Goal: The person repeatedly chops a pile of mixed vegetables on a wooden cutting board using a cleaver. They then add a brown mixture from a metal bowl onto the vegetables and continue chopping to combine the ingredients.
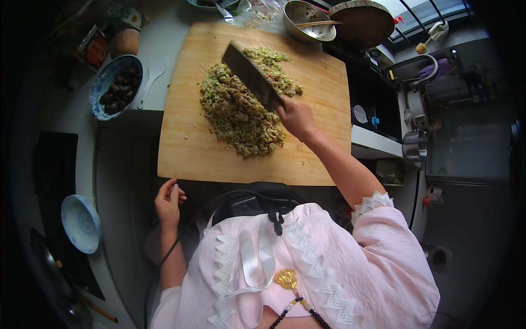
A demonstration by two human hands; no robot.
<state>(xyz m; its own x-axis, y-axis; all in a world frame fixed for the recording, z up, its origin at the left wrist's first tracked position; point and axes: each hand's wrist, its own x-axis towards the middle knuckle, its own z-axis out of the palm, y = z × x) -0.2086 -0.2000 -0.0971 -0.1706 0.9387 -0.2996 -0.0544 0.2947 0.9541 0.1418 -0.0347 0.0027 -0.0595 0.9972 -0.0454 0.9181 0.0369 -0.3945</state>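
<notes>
My right hand point(296, 118) grips the handle of a Chinese cleaver point(251, 76), whose dark broad blade lies across a heap of finely chopped filling point(242, 115). The mince is green and brown with small red bits, and the blade parts its near mound from a smaller far portion. Beneath it lies a large wooden cutting board point(320, 156). At the board's near left corner hangs my left hand point(169, 200), fingers loosely curled, with nothing visible in it. Whether it touches the board's edge I cannot tell.
Left of the board stand a blue-and-white bowl point(95, 96) of dark round items and a white spoon point(151, 84). A metal bowl point(296, 14) with chopsticks point(318, 24) and a round wooden block point(361, 22) sit at the far right. Another bowl point(81, 224) rests lower left.
</notes>
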